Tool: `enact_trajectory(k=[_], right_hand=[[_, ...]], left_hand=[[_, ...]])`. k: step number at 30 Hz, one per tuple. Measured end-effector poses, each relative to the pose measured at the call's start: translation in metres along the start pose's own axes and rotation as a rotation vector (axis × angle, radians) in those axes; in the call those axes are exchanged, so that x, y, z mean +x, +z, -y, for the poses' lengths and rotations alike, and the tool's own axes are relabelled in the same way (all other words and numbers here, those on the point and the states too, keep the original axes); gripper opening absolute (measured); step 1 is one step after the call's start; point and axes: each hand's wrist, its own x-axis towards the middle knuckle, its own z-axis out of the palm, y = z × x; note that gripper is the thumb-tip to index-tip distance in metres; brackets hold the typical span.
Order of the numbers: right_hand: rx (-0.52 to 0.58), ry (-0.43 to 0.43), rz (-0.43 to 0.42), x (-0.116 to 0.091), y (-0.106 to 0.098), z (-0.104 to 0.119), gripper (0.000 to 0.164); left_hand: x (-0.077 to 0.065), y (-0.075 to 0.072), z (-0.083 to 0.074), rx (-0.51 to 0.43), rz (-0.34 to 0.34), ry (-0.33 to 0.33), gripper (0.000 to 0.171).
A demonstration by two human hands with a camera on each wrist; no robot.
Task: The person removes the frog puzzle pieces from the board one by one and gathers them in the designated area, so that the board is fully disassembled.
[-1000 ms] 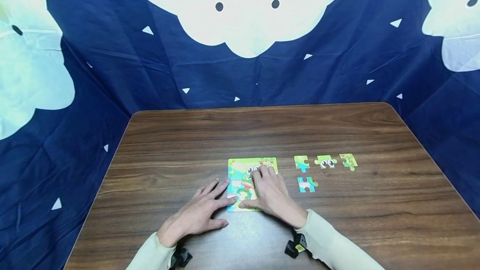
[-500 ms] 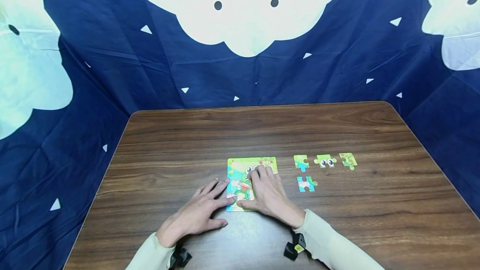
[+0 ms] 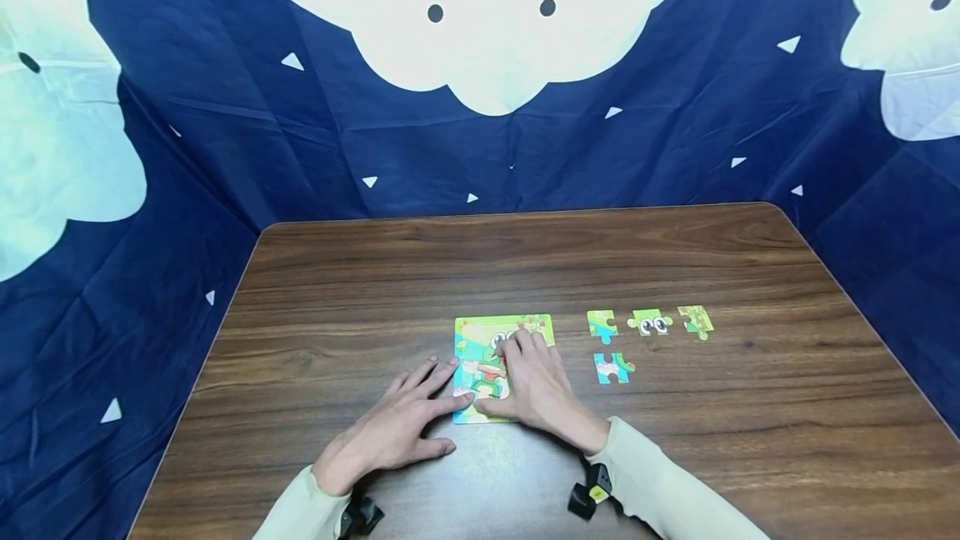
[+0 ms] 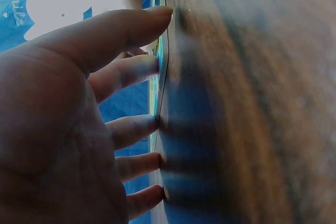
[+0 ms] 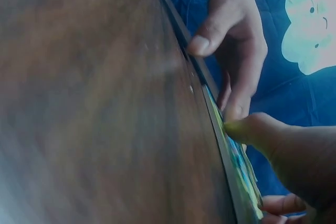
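A square jigsaw puzzle (image 3: pixel 477 330) with a green cartoon character lies on the table in the head view. My left hand (image 3: pixel 397 425) rests at its left side, fingers extended, index fingertip on the puzzle's lower left corner. In the left wrist view, that hand's fingertips meet the puzzle's edge and the tabletop. The right hand (image 3: pixel 542 388) lies over the puzzle's right half, fingertips bent down on its upper part and thumb near its bottom edge. In the right wrist view, the right thumb (image 5: pixel 257 129) presses on the puzzle's surface. The palm hides much of the picture.
Several loose jigsaw pieces lie right of the puzzle: a corner piece (image 3: pixel 600 324), an eyes piece (image 3: pixel 650 323), another corner piece (image 3: pixel 697 319) and a blue-green piece (image 3: pixel 613 369). The brown wooden table (image 3: pixel 337 290) meets a blue cloth backdrop (image 3: pixel 420 148).
My right hand has shifted very slightly left over the puzzle. The left hand and the loose pieces stay where they were.
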Motion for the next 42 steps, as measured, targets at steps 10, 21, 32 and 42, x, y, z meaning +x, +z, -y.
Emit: enact_trajectory(k=[10,21,32,42], right_hand=[[0.163,-0.064,0.076,0.005,-0.013,-0.011,0.076],[0.217,-0.074,0.052,0.005,-0.019,-0.018,0.071],[0.231,-0.051,0.057,-0.002,-0.032,-0.034,0.072],[0.217,-0.059,0.026,-0.010,-0.045,-0.063,0.071]], left_hand=[[0.001,0.000,0.001,-0.010,0.020,-0.015,0.057],[0.000,0.000,0.001,-0.026,0.028,-0.017,0.058],[0.001,0.000,0.000,-0.026,0.026,-0.019,0.059],[0.000,-0.001,-0.001,-0.041,0.026,-0.022,0.058]])
